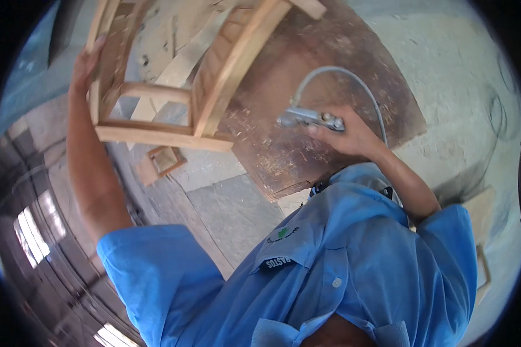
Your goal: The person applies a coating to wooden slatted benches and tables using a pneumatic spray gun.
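Note:
On the left, my left hand (85, 65) is closed around the edge of a pale wooden furniture frame (221, 81). The frame is tilted, with slatted or panelled inner faces and an open rectangle at its near end. My right hand (350, 132) grips a metal spray gun (309, 118), whose nozzle points left toward the frame, apart from it. A grey hose (359, 75) loops up from the gun and curves down behind my right wrist. Part of the frame runs out of view at the top.
A stained brown sheet (330, 46) lies beneath the gun, with pale flecks on it. A small wooden frame piece (165, 160) rests on the tiled floor (220, 202). Thin cable or hose (496, 115) is coiled at the right. Wooden boards (171, 75) lie behind the furniture frame.

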Demonstrator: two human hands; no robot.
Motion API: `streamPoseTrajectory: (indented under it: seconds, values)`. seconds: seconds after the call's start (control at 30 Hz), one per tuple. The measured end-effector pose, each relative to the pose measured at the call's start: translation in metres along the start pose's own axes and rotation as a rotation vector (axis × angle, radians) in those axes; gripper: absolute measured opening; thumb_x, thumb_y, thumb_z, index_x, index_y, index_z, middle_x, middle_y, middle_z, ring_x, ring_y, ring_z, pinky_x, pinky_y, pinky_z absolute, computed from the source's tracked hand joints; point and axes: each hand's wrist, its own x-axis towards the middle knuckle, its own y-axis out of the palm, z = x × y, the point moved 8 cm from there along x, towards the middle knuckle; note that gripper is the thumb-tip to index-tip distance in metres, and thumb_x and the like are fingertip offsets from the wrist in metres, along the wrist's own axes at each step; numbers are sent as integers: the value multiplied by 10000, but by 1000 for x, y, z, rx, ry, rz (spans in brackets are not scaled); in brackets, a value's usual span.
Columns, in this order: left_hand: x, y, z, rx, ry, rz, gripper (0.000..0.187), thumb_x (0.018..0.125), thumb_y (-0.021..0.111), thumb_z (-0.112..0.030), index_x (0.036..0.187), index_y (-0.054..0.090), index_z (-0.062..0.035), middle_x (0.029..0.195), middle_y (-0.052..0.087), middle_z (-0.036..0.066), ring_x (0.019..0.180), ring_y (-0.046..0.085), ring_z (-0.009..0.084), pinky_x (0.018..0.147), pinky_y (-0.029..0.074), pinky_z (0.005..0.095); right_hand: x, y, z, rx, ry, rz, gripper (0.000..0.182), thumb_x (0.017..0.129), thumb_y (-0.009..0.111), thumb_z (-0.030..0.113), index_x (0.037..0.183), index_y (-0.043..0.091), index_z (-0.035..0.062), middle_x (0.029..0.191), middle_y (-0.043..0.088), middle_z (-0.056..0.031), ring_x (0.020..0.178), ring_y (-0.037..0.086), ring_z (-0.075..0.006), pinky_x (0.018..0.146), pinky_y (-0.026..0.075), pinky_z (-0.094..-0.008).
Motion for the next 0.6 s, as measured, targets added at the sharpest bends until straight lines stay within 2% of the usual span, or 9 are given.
streamPoseTrajectory:
  seconds: [0.03,0.1,0.13,0.23,0.27,0.4,0.5,0.6]
  values:
    - [23,-3,47,-65,26,-44,682,880,578,-611,1266,621,-50,1109,675,141,1041,607,239,933,445,348,-5,-8,-8,-60,37,-43,290,868,721,255,1049,689,31,713,648,-92,612,591,-160,613,489,-325]
    - [25,-2,32,-11,57,-106,750,840,576,-668,1199,652,-14,1124,664,245,1109,617,346,940,442,399,-18,-26,-26,-173,122,-127,309,855,729,239,1094,690,47,711,646,-123,589,596,-196,604,489,-336]
    - [35,-12,47,272,-147,-144,804,805,572,-713,1141,670,10,1105,658,266,1110,610,384,931,448,414,-25,-37,-28,-159,107,-208,323,853,731,248,1105,689,51,712,650,-130,589,606,-215,602,493,-341]
    - [86,-20,121,306,77,-242,850,790,581,-725,1145,644,44,1118,644,275,1085,594,422,921,452,445,-43,-70,-27,-143,23,-445,364,849,730,292,1129,688,63,714,661,-143,603,639,-257,606,506,-358]
    - [93,-22,127,149,164,-203,858,785,588,-729,1151,637,46,1119,644,272,1080,595,418,923,451,448,-49,-80,-23,-156,-18,-520,377,850,726,317,1129,689,66,714,665,-143,614,651,-263,613,512,-364]
    - [43,-31,54,212,-34,-313,869,776,610,-730,1179,619,39,1133,647,236,1060,608,374,922,449,446,-54,-101,-12,-267,-135,-709,446,850,702,420,1148,686,88,731,681,-151,665,689,-280,647,532,-388]
    - [28,-38,33,274,-83,-352,873,780,611,-725,1196,611,43,1147,643,230,1065,607,366,929,449,438,-45,-100,-19,-222,-36,-669,472,847,694,445,1167,680,98,765,696,-164,694,695,-312,675,545,-406]
    - [23,-45,26,316,-93,-366,876,786,610,-718,1213,603,47,1162,639,226,1075,604,366,939,450,427,-45,-99,-32,-324,-79,-738,475,845,698,442,1175,678,101,767,699,-166,708,697,-323,690,554,-416]
